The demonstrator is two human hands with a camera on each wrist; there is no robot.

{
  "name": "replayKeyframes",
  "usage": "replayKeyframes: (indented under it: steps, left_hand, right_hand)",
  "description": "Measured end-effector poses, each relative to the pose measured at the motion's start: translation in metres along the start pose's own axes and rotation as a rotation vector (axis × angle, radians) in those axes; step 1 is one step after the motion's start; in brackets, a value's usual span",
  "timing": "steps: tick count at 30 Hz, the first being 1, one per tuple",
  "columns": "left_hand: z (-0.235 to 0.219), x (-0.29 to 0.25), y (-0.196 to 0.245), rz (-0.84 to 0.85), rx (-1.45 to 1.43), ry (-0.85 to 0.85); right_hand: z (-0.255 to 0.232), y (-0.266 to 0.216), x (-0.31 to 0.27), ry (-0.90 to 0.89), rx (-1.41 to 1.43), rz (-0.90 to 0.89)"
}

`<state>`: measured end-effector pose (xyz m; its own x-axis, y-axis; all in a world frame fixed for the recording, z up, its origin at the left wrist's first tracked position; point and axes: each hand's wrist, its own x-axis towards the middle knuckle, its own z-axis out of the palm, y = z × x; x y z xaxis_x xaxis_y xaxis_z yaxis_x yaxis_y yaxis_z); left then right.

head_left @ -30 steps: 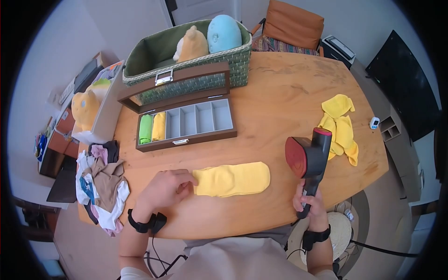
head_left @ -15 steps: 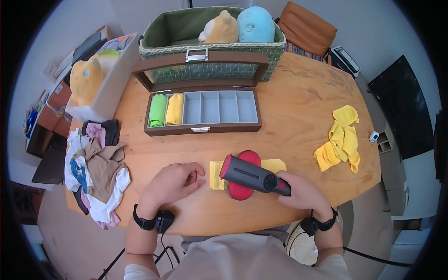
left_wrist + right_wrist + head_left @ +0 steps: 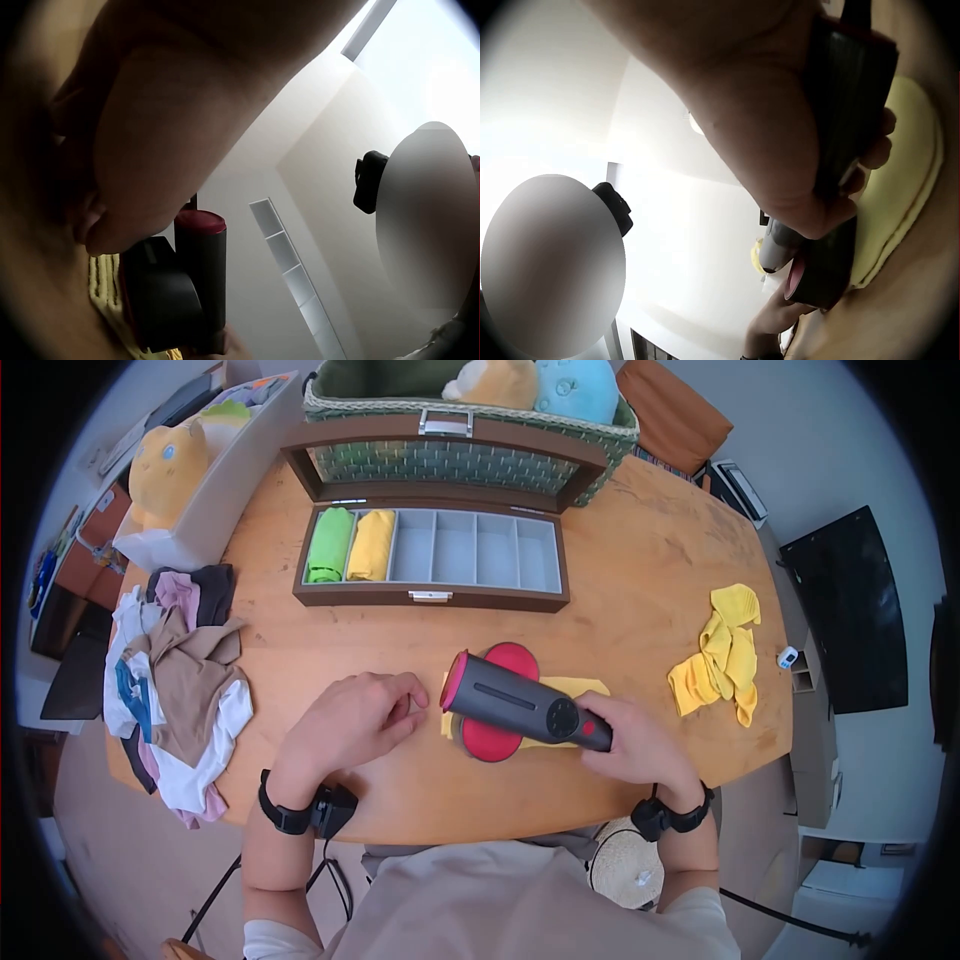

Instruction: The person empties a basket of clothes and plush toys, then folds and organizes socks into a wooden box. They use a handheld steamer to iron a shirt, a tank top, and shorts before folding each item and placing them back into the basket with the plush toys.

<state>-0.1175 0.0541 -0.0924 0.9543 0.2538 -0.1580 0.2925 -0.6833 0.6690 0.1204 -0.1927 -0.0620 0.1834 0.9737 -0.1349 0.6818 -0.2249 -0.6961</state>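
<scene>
In the head view a dark handheld iron or steamer with a red base lies across a flat yellow sock-like cloth. My right hand grips its handle from the right; the right wrist view shows fingers wrapped round it beside the yellow cloth. My left hand rests on the table just left of the cloth, fingers loosely curled, holding nothing. Behind, an open brown box has a green roll and a yellow roll in its two leftmost compartments.
Mixed clothes lie in a pile at the left. Crumpled yellow cloths lie at the right, near a small white device. A green woven basket with plush toys stands behind the box, and a white bin stands at the back left.
The right hand has brought the device from the right side over onto the yellow cloth, then slightly leftwards. The left hand has let go of the cloth's left end. The head view has shifted.
</scene>
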Motion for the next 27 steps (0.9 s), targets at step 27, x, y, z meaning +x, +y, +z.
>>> replayKeyframes:
  steps: [27]
  left_hand:
    - [0.009,0.001,0.014,0.092,-0.081,-0.138]
  right_hand:
    - [-0.043,0.055,-0.115,0.173,0.056,0.391]
